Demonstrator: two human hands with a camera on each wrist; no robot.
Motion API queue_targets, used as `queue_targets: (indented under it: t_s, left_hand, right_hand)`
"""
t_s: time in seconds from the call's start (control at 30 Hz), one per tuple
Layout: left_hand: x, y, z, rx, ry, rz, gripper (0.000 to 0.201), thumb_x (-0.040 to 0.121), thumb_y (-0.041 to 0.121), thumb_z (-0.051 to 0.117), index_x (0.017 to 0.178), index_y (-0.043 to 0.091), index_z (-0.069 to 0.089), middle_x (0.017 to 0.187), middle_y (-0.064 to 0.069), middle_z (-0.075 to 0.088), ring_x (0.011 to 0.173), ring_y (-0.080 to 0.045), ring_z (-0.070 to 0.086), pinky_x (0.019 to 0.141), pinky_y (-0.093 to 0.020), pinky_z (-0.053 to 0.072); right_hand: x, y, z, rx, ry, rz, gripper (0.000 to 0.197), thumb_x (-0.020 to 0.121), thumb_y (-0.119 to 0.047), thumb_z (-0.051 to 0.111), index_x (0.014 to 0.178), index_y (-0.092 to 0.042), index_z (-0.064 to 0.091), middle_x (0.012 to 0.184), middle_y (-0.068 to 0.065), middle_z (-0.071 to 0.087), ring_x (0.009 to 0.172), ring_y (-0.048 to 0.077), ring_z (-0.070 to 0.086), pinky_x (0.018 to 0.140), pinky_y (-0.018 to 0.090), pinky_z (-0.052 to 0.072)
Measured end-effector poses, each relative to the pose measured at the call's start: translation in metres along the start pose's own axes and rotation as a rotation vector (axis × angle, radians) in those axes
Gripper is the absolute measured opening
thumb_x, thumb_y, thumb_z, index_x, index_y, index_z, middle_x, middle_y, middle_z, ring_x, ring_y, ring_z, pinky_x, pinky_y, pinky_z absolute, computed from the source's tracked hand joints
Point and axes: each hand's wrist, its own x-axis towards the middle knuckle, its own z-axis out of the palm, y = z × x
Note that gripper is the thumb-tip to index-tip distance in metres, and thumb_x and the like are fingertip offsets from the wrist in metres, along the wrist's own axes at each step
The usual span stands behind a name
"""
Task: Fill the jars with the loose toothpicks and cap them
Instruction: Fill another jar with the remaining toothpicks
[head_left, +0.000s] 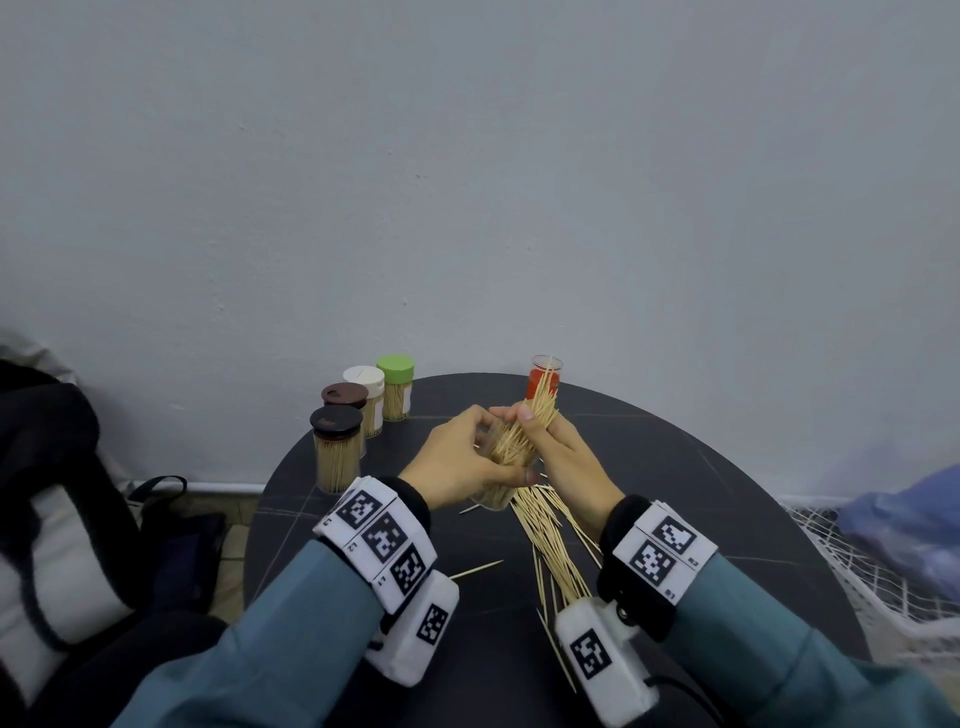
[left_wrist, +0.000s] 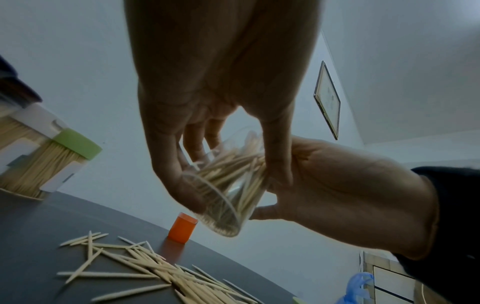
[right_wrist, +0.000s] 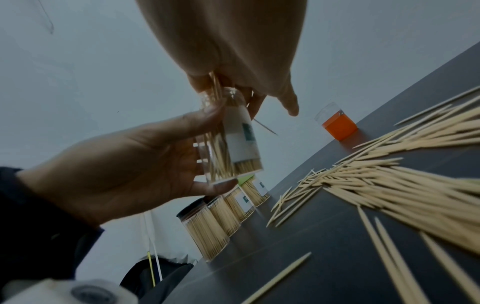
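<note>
My left hand (head_left: 462, 457) grips a clear, uncapped jar (head_left: 491, 498), held tilted above the dark round table (head_left: 675, 467). Against the jar's mouth my right hand (head_left: 563, 447) pinches a bundle of toothpicks (head_left: 527, 428), whose lower ends sit inside the jar (left_wrist: 226, 191). The right wrist view shows the jar (right_wrist: 233, 142) with a white label, partly filled. A pile of loose toothpicks (head_left: 545, 530) lies on the table under my right wrist. A red-orange cap (head_left: 544, 378) stands at the table's far edge.
Several filled, capped jars stand at the table's left edge, with a black lid (head_left: 336, 423), brown lid (head_left: 344, 395), white lid (head_left: 363, 376) and green lid (head_left: 396, 369). A dark bag (head_left: 52, 493) sits left, a blue plastic bag (head_left: 909, 519) right. Single toothpicks (head_left: 475, 569) lie near my left wrist.
</note>
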Motion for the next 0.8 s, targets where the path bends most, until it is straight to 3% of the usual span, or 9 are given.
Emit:
queue_targets:
  t_s: [0.1,0.2,0.33,0.43,0.5,0.63,0.8]
  left_hand:
    - [-0.001,0.000,0.000,0.015,-0.028,-0.015,0.052,0.069,0.027,0.082,0.110,0.019,0.050,0.090,0.014,0.056,0.080,0.003,0.053,0.063,-0.011,0.041]
    - [-0.001,0.000,0.000,0.042,-0.048,-0.024,0.052,0.068,0.025,0.083,0.107,0.020,0.049,0.089,0.014,0.055,0.078,0.003,0.052,0.062,-0.013,0.039]
    - [-0.002,0.002,0.001,0.108,-0.106,-0.022,0.053,0.066,0.022,0.084,0.107,0.023,0.050,0.097,0.010,0.055,0.086,-0.004,0.052,0.071,-0.017,0.043]
    - [-0.003,0.002,0.002,0.131,-0.157,-0.024,0.055,0.067,0.024,0.084,0.111,0.022,0.050,0.108,0.004,0.055,0.098,-0.010,0.053,0.085,-0.024,0.044]
    - [-0.002,0.001,0.002,0.124,-0.155,-0.036,0.058,0.067,0.026,0.084,0.115,0.019,0.051,0.109,0.003,0.056,0.100,-0.012,0.054,0.086,-0.025,0.044]
    - [0.000,-0.003,0.002,0.061,-0.118,-0.075,0.051,0.067,0.029,0.084,0.106,0.020,0.053,0.103,0.003,0.060,0.095,-0.011,0.056,0.082,-0.025,0.045]
    - [0.003,-0.005,0.002,-0.005,-0.095,-0.107,0.049,0.067,0.032,0.083,0.105,0.017,0.055,0.104,0.000,0.064,0.098,-0.014,0.059,0.083,-0.026,0.047]
  right_hand:
    - [0.001,0.002,-0.003,-0.009,0.026,-0.018,0.033,0.099,-0.023,0.037,0.116,-0.001,0.055,0.112,0.009,0.062,0.094,0.011,0.062,0.075,0.014,0.053]
    - [0.003,0.001,-0.008,-0.006,0.044,-0.064,0.035,0.099,-0.021,0.037,0.115,0.005,0.054,0.112,0.005,0.062,0.088,0.001,0.062,0.067,0.007,0.049]
    - [0.004,0.000,-0.012,-0.001,0.071,-0.153,0.032,0.101,-0.017,0.030,0.103,0.003,0.055,0.105,0.007,0.068,0.090,-0.003,0.064,0.074,0.004,0.044]
    - [0.002,0.003,-0.010,0.015,0.076,-0.171,0.030,0.102,-0.016,0.027,0.102,-0.005,0.056,0.102,0.004,0.070,0.098,0.002,0.064,0.084,0.008,0.044]
    - [0.000,0.006,-0.008,0.056,0.069,-0.175,0.031,0.102,-0.016,0.026,0.110,-0.007,0.054,0.102,0.004,0.070,0.099,0.003,0.064,0.084,0.011,0.046]
    - [-0.002,0.007,-0.004,0.136,0.062,-0.206,0.030,0.102,-0.014,0.028,0.123,-0.011,0.049,0.107,0.006,0.068,0.101,0.008,0.065,0.082,0.017,0.051]
    - [0.001,0.002,-0.004,0.078,0.052,-0.230,0.029,0.100,-0.015,0.033,0.110,-0.006,0.058,0.111,0.009,0.066,0.104,0.011,0.064,0.092,0.022,0.049]
